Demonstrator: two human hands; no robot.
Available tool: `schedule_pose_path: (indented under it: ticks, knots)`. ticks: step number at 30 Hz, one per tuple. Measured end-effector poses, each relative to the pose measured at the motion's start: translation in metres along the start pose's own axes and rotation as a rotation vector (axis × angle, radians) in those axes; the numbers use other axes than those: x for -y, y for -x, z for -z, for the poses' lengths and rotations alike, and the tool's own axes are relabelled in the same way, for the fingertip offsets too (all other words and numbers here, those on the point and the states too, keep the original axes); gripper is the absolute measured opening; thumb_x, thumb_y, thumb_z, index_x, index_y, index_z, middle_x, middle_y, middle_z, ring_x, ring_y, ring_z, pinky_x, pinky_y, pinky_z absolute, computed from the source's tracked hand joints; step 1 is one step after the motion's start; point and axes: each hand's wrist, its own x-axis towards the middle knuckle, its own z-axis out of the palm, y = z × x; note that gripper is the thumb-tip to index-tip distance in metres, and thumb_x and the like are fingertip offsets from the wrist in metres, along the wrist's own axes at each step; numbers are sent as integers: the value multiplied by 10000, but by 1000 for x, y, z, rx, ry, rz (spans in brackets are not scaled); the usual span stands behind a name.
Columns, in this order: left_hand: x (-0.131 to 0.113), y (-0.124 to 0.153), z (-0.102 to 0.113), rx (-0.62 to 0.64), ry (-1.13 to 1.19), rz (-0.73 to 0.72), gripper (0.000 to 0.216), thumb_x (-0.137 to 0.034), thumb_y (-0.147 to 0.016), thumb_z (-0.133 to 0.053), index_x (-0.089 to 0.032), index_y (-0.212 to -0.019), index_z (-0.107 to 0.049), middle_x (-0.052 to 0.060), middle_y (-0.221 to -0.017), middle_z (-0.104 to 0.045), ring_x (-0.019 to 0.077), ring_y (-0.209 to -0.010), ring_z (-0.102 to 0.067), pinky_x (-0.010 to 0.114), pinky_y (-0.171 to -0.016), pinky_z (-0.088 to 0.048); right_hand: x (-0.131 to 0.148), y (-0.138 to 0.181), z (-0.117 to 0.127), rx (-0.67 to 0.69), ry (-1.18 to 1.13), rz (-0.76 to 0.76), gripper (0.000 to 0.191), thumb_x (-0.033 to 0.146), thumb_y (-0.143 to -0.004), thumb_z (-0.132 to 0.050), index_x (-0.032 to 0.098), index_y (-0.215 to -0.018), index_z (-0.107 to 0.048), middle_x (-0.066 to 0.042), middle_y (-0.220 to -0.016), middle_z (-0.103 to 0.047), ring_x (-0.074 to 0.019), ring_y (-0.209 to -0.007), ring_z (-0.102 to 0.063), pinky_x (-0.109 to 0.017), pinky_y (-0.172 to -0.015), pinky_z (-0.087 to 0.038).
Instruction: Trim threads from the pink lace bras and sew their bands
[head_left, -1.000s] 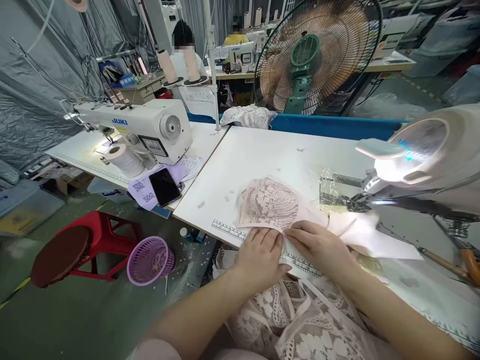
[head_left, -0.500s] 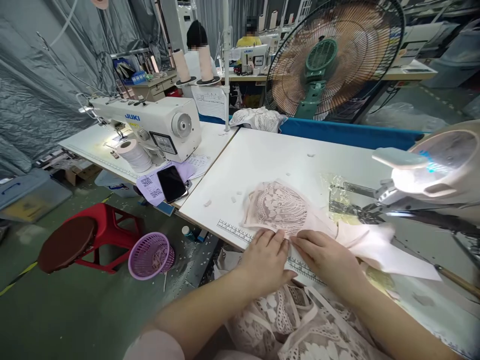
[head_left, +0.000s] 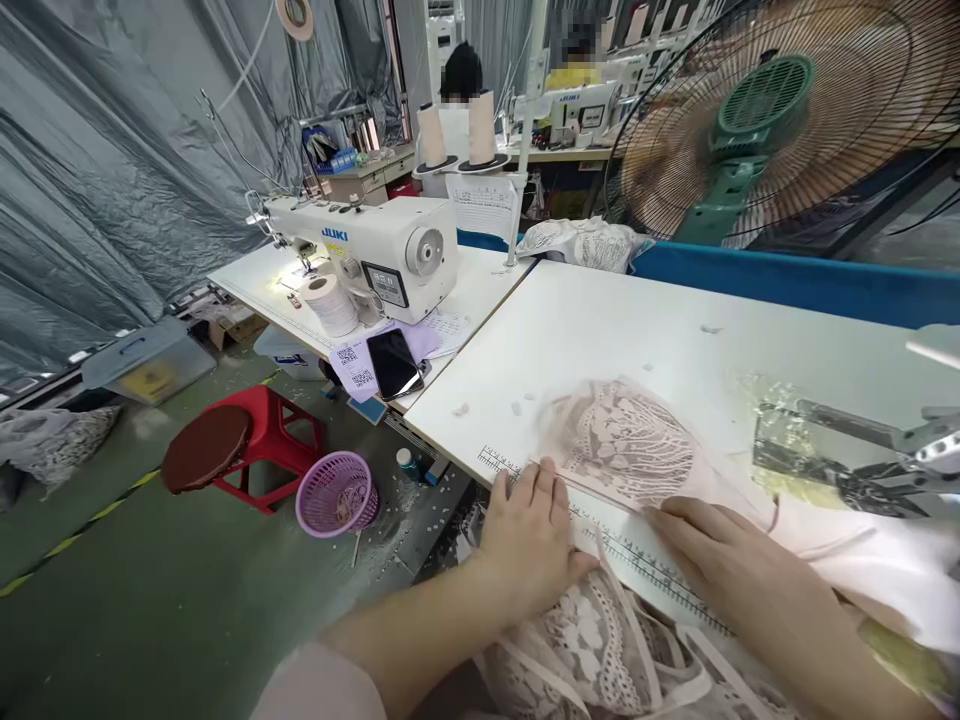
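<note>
A pale pink lace bra cup piece (head_left: 626, 440) lies on the white sewing table, its left side blurred. My left hand (head_left: 529, 535) rests at the table's front edge with its fingers spread and their tips on the piece's lower left border. Along the lower right border lies my right hand (head_left: 739, 560), fingers stretched out flat on the cloth, its thumb hidden. Smooth pink fabric (head_left: 870, 545) runs from the cup to the right, under the machine's presser foot area (head_left: 862, 470). More lace garments (head_left: 592, 640) with straps hang over my lap.
A printed ruler (head_left: 637, 550) follows the table's front edge. To the left are a JUKI sewing machine (head_left: 375, 250), a thread cone (head_left: 328, 305), a phone (head_left: 394, 363), a red stool (head_left: 262, 430) and a purple basket (head_left: 337, 493). A large fan (head_left: 757, 130) stands behind. Two people sit farther back.
My view has swung right. My hands, close together before at the cup's lower edge, are now apart, the right one farther right along the border. The left hand's fingers have spread.
</note>
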Motion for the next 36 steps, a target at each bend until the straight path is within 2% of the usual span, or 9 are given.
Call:
schedule_pose_path:
  ticks: [8, 11, 13, 16, 19, 23, 26, 30, 36]
  knots:
    - [2, 6, 6, 18, 34, 58, 717, -576, -926, -316, -52, -1413, -364, 196, -1511, -263, 344, -1356, -335, 544, -1071, -307, 1, -5, 4, -10, -39, -8, 355, 138, -909, -342, 106, -876, -694, -111, -874, -678, -219, -704, -651, -300, -486, -538]
    - [4, 6, 14, -7, 70, 32, 684, -565, -920, -355, -49, -1360, -440, 200, -1480, -343, 336, -1345, -356, 537, -1076, -311, 0, -8, 3, -16, -113, -52, 360, 189, -932, -347, 127, -849, -691, -105, -847, -681, -222, -678, -661, -305, -473, -538]
    - [2, 5, 18, -80, 104, -73, 607, -507, -936, -365, -48, -1314, -485, 183, -1430, -437, 302, -1327, -387, 499, -1096, -307, -2, -11, 2, -16, -150, -83, 366, 213, -948, -341, 146, -853, -688, -97, -840, -688, -205, -666, -664, -290, -490, -548]
    - [-9, 3, 16, -185, 152, -389, 524, -435, -945, -385, -57, -1291, -496, 147, -1358, -529, 257, -1282, -437, 415, -1095, -332, -6, -13, 1, 1, -207, -120, 361, 210, -956, -336, 165, -870, -683, -86, -846, -694, -181, -701, -667, -268, -568, -561]
    - [-27, 8, 4, -166, 150, -634, 429, -368, -942, -407, -87, -1241, -532, 125, -1328, -556, 250, -1164, -525, 382, -965, -450, -9, -14, 1, 32, -228, -160, 317, 176, -940, -362, 163, -874, -671, -69, -813, -685, -176, -710, -655, -278, -597, -556]
    - [-39, 22, -10, -116, 155, -773, 336, -258, -942, -359, -115, -1139, -591, 88, -1293, -590, 201, -942, -613, 351, -792, -520, -12, -16, 10, -2, -197, -221, 284, 156, -934, -378, 143, -861, -652, -74, -790, -672, -178, -697, -637, -280, -582, -535]
    - [-37, 22, -7, -174, 218, -703, 347, -254, -937, -348, -108, -1100, -618, 95, -1207, -643, 198, -1030, -601, 346, -928, -486, -11, -19, 21, -83, -152, -233, 276, 165, -946, -380, 121, -896, -648, -95, -811, -670, -191, -713, -628, -283, -570, -514]
    - [-29, 1, 1, -249, 164, -558, 478, -365, -946, -368, -54, -1280, -510, 149, -1342, -542, 261, -1267, -462, 401, -1086, -364, -3, -19, 36, -162, -105, -157, 223, 133, -927, -420, 98, -917, -640, -113, -824, -661, -202, -710, -602, -283, -548, -479]
    - [-21, -33, -3, -14, 124, -369, 581, -514, -912, -427, -168, -1380, -419, 115, -1331, -559, 279, -1208, -519, 448, -1010, -431, 18, 4, 50, -77, -126, -27, 348, -45, -810, -333, 133, -886, -623, -83, -811, -648, -168, -671, -577, -243, -511, -444]
